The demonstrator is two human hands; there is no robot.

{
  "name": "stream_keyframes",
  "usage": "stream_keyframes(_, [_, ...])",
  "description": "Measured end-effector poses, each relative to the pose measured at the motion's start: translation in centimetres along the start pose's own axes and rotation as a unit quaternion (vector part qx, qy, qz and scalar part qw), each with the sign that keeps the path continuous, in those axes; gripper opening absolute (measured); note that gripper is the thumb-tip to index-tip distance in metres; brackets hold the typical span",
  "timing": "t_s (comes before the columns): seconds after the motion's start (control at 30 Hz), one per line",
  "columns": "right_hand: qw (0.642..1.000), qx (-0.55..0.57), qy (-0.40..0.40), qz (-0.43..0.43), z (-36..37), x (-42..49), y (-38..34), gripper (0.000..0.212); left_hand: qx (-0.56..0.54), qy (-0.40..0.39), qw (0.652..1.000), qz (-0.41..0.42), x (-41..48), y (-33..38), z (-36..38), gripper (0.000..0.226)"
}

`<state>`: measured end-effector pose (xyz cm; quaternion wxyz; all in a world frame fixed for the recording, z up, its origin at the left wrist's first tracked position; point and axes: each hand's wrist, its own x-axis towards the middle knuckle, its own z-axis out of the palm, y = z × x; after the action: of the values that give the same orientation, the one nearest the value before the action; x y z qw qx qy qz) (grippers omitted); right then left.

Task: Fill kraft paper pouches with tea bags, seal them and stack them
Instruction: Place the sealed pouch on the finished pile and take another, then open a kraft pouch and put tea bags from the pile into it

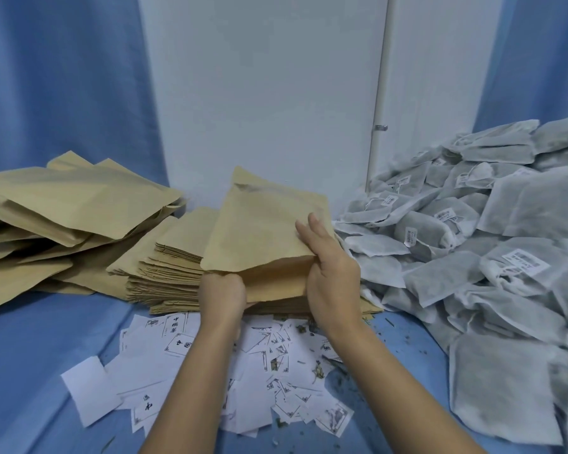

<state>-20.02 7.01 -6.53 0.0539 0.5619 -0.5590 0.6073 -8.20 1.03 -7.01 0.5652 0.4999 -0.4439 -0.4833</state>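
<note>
A flat kraft paper pouch (259, 231) is tilted up above a stack of empty pouches (171, 273) in the middle. My left hand (222, 293) grips the pouch's near lower edge with curled fingers. My right hand (332, 273) holds its right side, thumb under the edge and fingers spread on the front face. A large heap of grey-white tea bags (473, 244) with small printed tags lies to the right. A pile of bulkier kraft pouches (63, 217) lies at the left.
Loose white printed paper labels (259, 371) are scattered on the blue cloth (30, 371) in front of the stack, with bits of dried leaf among them. A white wall panel (259, 93) and blue curtains stand behind.
</note>
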Motion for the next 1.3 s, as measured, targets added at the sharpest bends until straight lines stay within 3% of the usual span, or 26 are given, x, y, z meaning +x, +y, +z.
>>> stream_keyframes(0.07, [0.999, -0.014, 0.008, 0.029, -0.2, 0.1, 0.1, 0.066, 0.010, -0.016, 1.000, 0.022, -0.2, -0.2, 0.1, 0.024])
stream_keyframes(0.1, [0.998, -0.038, 0.021, 0.051, -0.3, 0.2, 0.2, 0.060, 0.015, -0.019, 0.998, 0.050, -0.4, -0.1, 0.0, 0.035])
stream_keyframes(0.17, [0.992, -0.026, 0.044, 0.117, -0.5, 0.6, 0.5, 0.046, -0.011, -0.031, 0.991, 0.131, -0.6, 0.1, -0.3, 0.076])
stream_keyframes(0.23, [0.975, 0.092, 0.066, 0.191, -0.8, 1.1, 0.6, 0.038, -0.056, -0.065, 0.978, 0.192, -0.4, 0.3, -0.7, 0.098])
stream_keyframes(0.3, [0.953, 0.180, 0.075, 0.231, -1.0, 1.4, 0.6, 0.035, -0.051, -0.090, 0.962, 0.251, -0.4, 0.3, -0.8, 0.087])
stream_keyframes(0.37, [0.943, 0.224, 0.074, 0.237, -1.1, 1.5, 0.4, 0.036, 0.035, -0.067, 0.944, 0.321, -0.5, 0.1, -0.8, 0.058])
stream_keyframes(0.47, [0.940, 0.253, 0.079, 0.216, -1.1, 1.5, 0.3, 0.031, 0.130, -0.045, 0.900, 0.414, -1.1, 0.1, -0.8, 0.033])
stream_keyframes(0.53, [0.941, 0.256, 0.084, 0.205, -1.0, 1.6, 0.3, 0.024, 0.128, -0.035, 0.893, 0.430, -1.7, 0.3, -0.8, 0.020])
stream_keyframes(0.57, [0.937, 0.271, 0.087, 0.204, -1.0, 1.6, 0.2, 0.021, 0.113, -0.038, 0.896, 0.429, -1.9, 0.4, -0.7, 0.021])
stream_keyframes(0.67, [0.913, 0.319, 0.121, 0.222, -1.1, 1.7, 0.6, 0.039, 0.081, -0.030, 0.909, 0.409, -2.5, 0.8, -0.2, 0.024])
stream_keyframes(0.77, [0.864, 0.357, 0.192, 0.298, -2.0, 2.5, 1.5, 0.026, 0.091, 0.004, 0.912, 0.401, -2.6, 1.0, 0.5, 0.030])
stream_keyframes(0.8, [0.857, 0.339, 0.208, 0.328, -2.4, 2.7, 2.0, 0.025, 0.096, 0.013, 0.915, 0.390, -2.5, 1.0, 0.7, 0.032])
stream_keyframes(0.87, [0.902, 0.178, 0.171, 0.354, -2.9, 2.3, 3.4, 0.026, 0.085, 0.027, 0.924, 0.372, -2.6, 1.2, 1.2, 0.037])
stream_keyframes(0.97, [0.957, -0.089, 0.051, 0.273, -3.6, 1.3, 5.8, 0.026, 0.062, 0.041, 0.927, 0.367, -2.8, 1.5, 2.1, 0.043])
stream_keyframes(1.1, [0.939, -0.297, -0.068, 0.158, -4.0, 1.2, 8.4, 0.033, 0.029, 0.058, 0.932, 0.358, -2.8, 1.3, 3.2, 0.046])
stream_keyframes(1.2, [0.914, -0.360, -0.118, 0.145, -4.0, 1.9, 9.4, 0.039, 0.024, 0.053, 0.933, 0.355, -2.8, 1.2, 3.6, 0.044])
stream_keyframes(1.3, [0.950, -0.239, -0.054, 0.192, -4.0, 2.8, 9.0, 0.022, 0.023, 0.054, 0.928, 0.367, -2.9, 1.4, 3.6, 0.040])
